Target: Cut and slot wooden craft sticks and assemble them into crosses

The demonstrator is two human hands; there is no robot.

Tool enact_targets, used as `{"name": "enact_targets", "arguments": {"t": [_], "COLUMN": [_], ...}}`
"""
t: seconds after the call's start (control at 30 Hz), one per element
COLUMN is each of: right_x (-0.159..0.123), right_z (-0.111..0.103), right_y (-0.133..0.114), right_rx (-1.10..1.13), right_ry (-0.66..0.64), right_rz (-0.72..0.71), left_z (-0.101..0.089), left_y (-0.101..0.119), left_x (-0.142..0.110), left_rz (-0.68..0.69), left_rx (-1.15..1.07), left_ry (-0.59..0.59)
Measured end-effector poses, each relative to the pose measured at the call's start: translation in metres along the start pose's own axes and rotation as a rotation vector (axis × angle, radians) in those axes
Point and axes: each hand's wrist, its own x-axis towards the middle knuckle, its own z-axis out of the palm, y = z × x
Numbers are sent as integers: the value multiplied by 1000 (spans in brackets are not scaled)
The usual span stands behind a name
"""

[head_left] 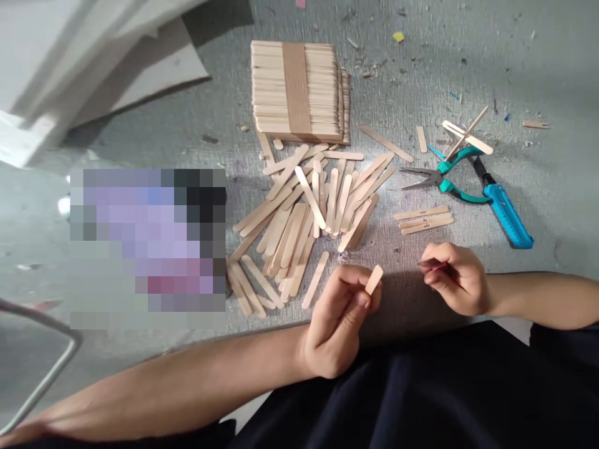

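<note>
Between the thumb and fingers of my left hand (344,318) is a wooden craft stick (374,280), its rounded end pointing up. My right hand (456,277) is closed on a small dark reddish thing (435,265), thin at the tip, whose kind I cannot make out. The two hands are apart, both near the front of the table. Just above my right hand lie several craft sticks side by side (425,221) with small dark marks on them. A loose heap of craft sticks (292,240) spreads beyond my left hand.
Behind the heap stands a banded stack of craft sticks (296,90). Teal-handled needle-nose pliers (437,179) and a blue utility knife (510,215) lie to the right, near cut stick pieces (468,137). White boards (140,75) occupy the upper left. A blurred patch covers the left.
</note>
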Motion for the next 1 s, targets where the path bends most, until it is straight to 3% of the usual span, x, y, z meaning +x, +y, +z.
{"name": "enact_targets", "arguments": {"t": [0.3,0.5,0.8,1.0], "right_x": [2,0,3,0], "right_z": [-8,-10,-4,-2], "right_y": [-4,1,11,4], "right_rx": [-26,-68,-14,-49], "right_ry": [-119,-174,-223,-246], "right_rz": [-42,-99,-247,-174], "left_z": [2,2,-5,-6], "left_y": [8,5,-4,2], "left_x": [20,19,17,12], "left_rz": [-35,-153,-176,-359], "left_rx": [-91,-89,-65,-88], "left_ry": [-237,-278,-267,-150]}}
